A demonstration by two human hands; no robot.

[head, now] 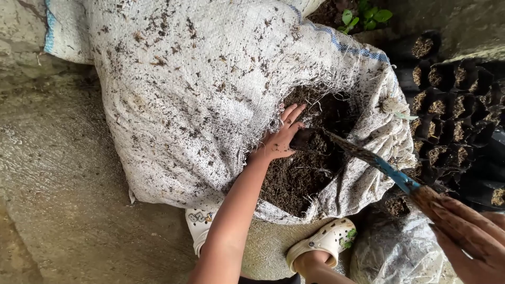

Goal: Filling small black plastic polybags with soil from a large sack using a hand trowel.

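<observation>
Head view, looking down. Left hand (279,138): fingers spread, flat against dark potting soil (300,176) at the mouth of a white woven sack (189,94), beside a small black grow bag (307,139). Right hand (465,236): soil-caked, clamped on the handle of a blue trowel (386,167), blade end reaching to the grow bag. Sack: slumped on a concrete floor (58,184), mouth frayed. Filled black grow bags (447,105): packed in rows at right. White clogs (326,239): below the sack, on feet. Risks, judged: soil spilling over the frayed mouth if the trowel tips; grow bag collapsing if poorly propped; blade edge nicking the spread fingers close by.
</observation>
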